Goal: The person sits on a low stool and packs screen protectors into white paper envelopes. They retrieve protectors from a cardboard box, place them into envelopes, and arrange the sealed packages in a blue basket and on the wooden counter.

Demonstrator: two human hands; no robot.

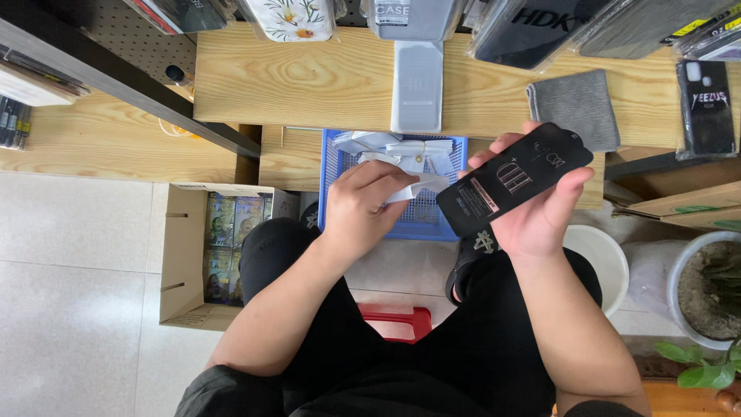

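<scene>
Blue basket (444, 220): under the worktop's front edge; we see white wrappers inside, count unclear.
Cardboard box (179, 262): on the floor, one, holding printed packs.
Right hand (536, 208): we grip one black flat package (513, 179) over the basket's right edge.
Left hand (367, 205): pinching a white paper strip (421, 187).
Grey cloth (575, 108): one, on the worktop.

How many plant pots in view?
2: a grey pot with soil and green leaves at the right edge, and a white pot beside the right hand. More may be hidden off-frame.
</scene>
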